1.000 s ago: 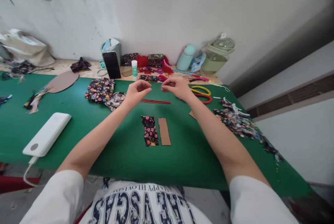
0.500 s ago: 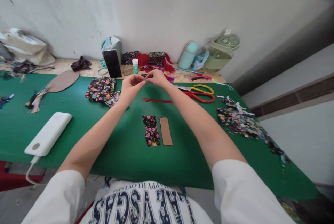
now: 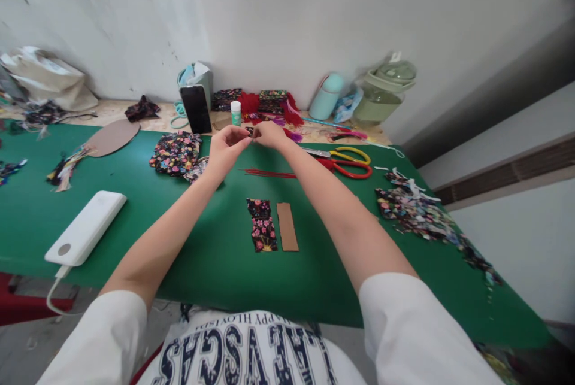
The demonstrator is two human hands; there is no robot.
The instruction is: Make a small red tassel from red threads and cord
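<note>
Both hands meet near the back of the green table. My left hand [image 3: 228,144] is closed in a pinch, its thumb and finger tips close to the right hand's. The fingers of my right hand [image 3: 268,135] are pinched together too. Whatever lies between the fingertips is too small to make out. A small dark patterned patch [image 3: 250,131] shows just behind them; I cannot tell whether it is held. Red cords [image 3: 269,173] lie below the hands. Nearer to me, a black floral fabric strip [image 3: 262,226] lies beside a brown cardboard strip [image 3: 287,227].
Scissors [image 3: 344,160] with yellow and red handles lie right of my forearm. Fabric scraps [image 3: 415,208] are heaped at the right. At the left are floral fabric pieces [image 3: 175,152], a phone [image 3: 195,109], a glue stick [image 3: 236,113], an oval board [image 3: 114,136] and a white power bank [image 3: 85,228].
The view has shifted slightly. My right hand's fingers have turned down a little and its forearm has moved slightly inward. The left hand keeps its pinch.
</note>
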